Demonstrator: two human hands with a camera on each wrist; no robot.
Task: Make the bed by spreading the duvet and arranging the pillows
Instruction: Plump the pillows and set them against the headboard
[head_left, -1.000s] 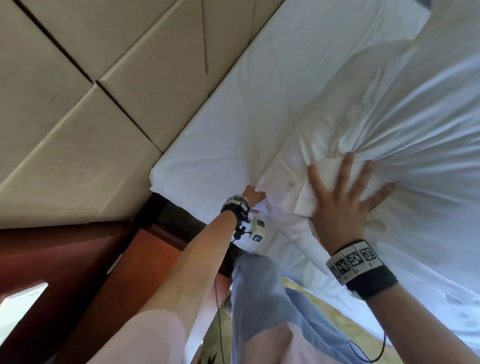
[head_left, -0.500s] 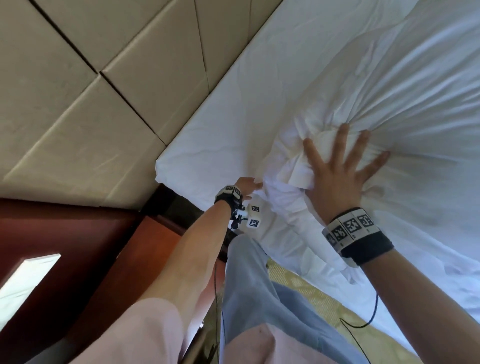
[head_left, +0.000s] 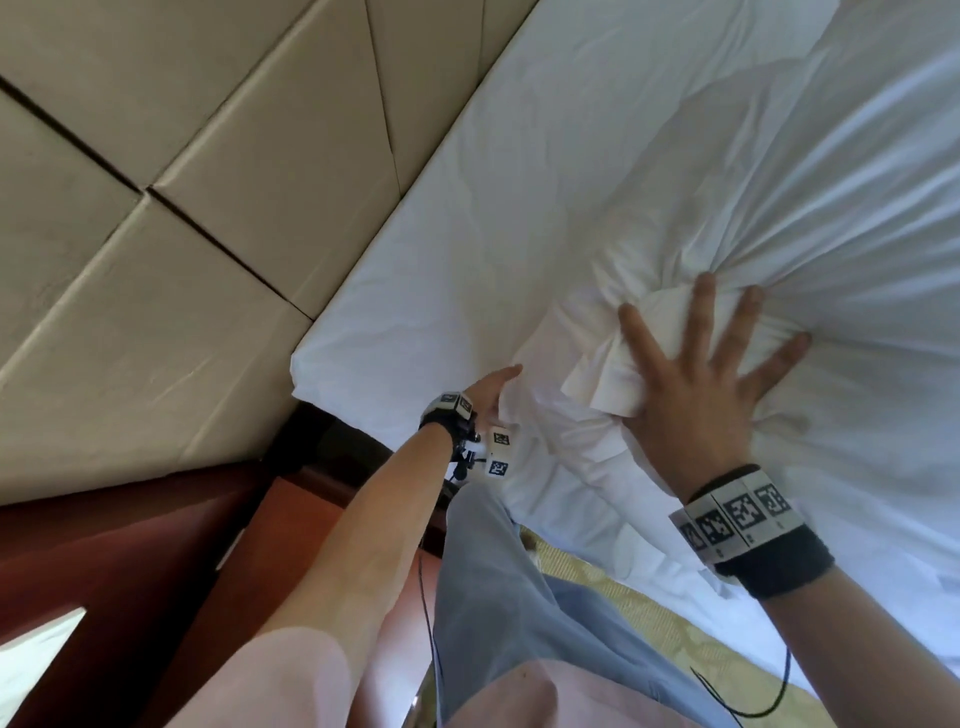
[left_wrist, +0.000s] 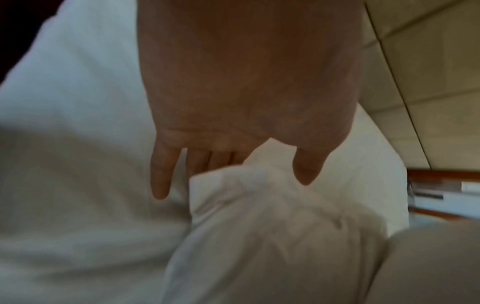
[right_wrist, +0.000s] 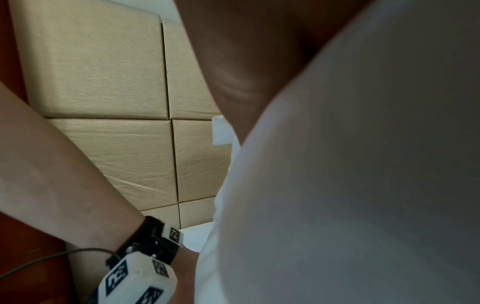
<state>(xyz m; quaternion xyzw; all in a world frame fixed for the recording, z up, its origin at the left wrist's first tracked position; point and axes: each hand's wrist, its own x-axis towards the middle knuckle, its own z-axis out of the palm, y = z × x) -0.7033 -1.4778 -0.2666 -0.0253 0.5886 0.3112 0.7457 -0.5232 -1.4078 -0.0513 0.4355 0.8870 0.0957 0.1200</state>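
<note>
One white pillow (head_left: 779, 218) is seen lying on the white bed sheet (head_left: 467, 249), near the padded headboard (head_left: 208, 208). Two hands are counted. The right hand (head_left: 696, 395) is pressed flat on the pillow's bunched corner, five fingers spread. The left hand (head_left: 491, 389) is laid straight-fingered against the pillow's gathered end (left_wrist: 259, 205), gripping nothing.

A bedroom — white-sheeted bed (head_left: 467, 270) against a padded headboard (head_left: 208, 208) — hotel-like wood trim (head_left: 130, 571).
</note>
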